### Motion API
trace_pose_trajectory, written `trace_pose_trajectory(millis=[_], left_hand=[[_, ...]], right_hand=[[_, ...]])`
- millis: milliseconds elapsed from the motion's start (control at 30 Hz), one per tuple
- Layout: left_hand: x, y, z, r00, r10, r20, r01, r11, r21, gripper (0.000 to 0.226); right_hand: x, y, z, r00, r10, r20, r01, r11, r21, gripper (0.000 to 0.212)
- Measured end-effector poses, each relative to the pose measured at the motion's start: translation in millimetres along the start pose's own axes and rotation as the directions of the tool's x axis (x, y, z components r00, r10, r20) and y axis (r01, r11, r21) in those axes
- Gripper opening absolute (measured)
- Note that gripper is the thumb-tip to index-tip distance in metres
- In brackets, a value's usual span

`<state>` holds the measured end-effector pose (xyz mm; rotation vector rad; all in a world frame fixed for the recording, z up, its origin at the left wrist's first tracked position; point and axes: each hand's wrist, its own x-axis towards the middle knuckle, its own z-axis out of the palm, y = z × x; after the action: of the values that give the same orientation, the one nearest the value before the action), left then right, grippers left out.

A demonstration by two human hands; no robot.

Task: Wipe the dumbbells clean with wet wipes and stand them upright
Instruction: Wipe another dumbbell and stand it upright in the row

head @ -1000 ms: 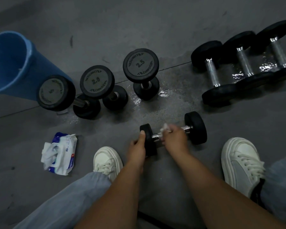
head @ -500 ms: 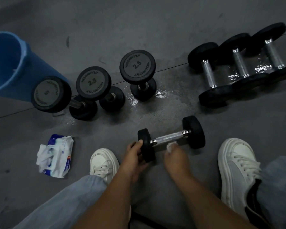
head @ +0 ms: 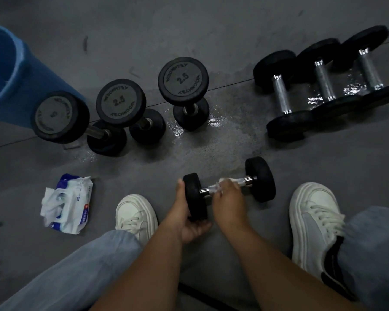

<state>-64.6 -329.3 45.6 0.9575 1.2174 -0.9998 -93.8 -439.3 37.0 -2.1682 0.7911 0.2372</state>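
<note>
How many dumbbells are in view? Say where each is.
7 dumbbells. Three stand upright near the blue bucket; three lie side by side at upper right; one is between the shoes, left hand gripping its end, right hand rubbing a wipe along its handle.

The middle upright dumbbell [head: 121, 103] and right upright dumbbell [head: 183, 80] read "2.5" and "TECHNOGYM"

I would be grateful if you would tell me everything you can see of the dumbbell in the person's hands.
The dumbbell has two round black heads that look like rubber and a shiny metal handle. It lies roughly level between the left shoe and the right shoe. The left hand grips its left head from below, thumb on the rim; the right hand holds a white wet wipe round the handle. Whether it rests on the floor is unclear.
</note>
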Motion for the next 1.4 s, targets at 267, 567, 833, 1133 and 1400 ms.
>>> trace_pose_trajectory(millis=[267,567,833,1133,1400], left_hand=[[11.2,24.1,7.1,0.994,-0.102,0.027,0.097,0.986,0.134,0.094],[-2.2,5.9,21.2,0.989,0.125,-0.084,-0.113,0.985,0.131,0.076],[-73.9,6.2,59.6,0.700,0.711,-0.063,-0.554,0.597,0.580,0.108],[-110.3,-20.2,54.1,0.461,0.719,0.520,-0.308,-0.420,0.854,0.122],[-115.7,-7.7,65.8,0.593,0.591,0.547,-0.138,-0.595,0.792,0.127]], right_hand=[[10.5,-10.4,-9.5,0.998,-0.055,0.028,0.054,0.998,0.036,0.016],[10.9,-2.4,-40.1,0.999,0.006,0.034,-0.007,0.999,0.048,0.012],[21.6,-31.5,-122.2,0.961,-0.246,-0.125,0.236,0.968,-0.091,0.012],[-0.8,-21.7,-159.4,0.941,-0.333,0.063,0.329,0.852,-0.408,0.033],[-4.6,-1.2,-157.5,0.928,-0.296,0.227,0.373,0.748,-0.549,0.054]])
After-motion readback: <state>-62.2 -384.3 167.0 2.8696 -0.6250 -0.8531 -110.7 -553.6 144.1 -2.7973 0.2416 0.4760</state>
